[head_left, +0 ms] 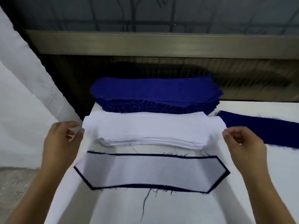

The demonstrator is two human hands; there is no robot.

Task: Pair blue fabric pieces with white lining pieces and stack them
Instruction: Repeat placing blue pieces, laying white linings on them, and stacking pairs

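A thick stack of blue fabric pieces [155, 94] lies at the table's far edge. In front of it sits a stack of white lining pieces [150, 139]. My left hand [63, 139] pinches the left end of the top white lining piece [152, 125], and my right hand [242, 143] pinches its right end, holding it just above the stack. Nearer to me lies a paired piece [152, 172]: a white lining on a blue piece, whose dark edge shows all round.
One blue piece [262, 128] lies flat on the white table [161, 207] to the right. Loose dark threads lie near the paired piece. White cloth [24, 94] hangs at the left; a metal rail [161, 44] runs behind the table.
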